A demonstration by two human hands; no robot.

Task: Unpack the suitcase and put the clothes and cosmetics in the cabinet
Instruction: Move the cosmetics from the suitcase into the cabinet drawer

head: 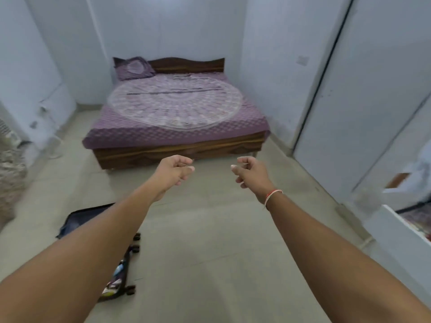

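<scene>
Both hands, left hand (175,169) and right hand (250,171), are hanging loosely curled, holding nothing; the suitcase (98,229) lying near left (soft, light contents, probably) is inviting whole-handed scooping.

Single view only, head-worn, wide-angle; nothing overlaps with a second camera. It sits at my standing eye height and faces forward and down along the floor (210,252) toward the bed (177,117) at the far wall. My two forearms run in from the bottom corners, so they are nearest the lens; my left hand (173,170) and right hand (250,172) reach mid-frame. The suitcase (93,220) lies low left, the cabinet (373,113) fills the right edge. Walls bow at the edges.
</scene>
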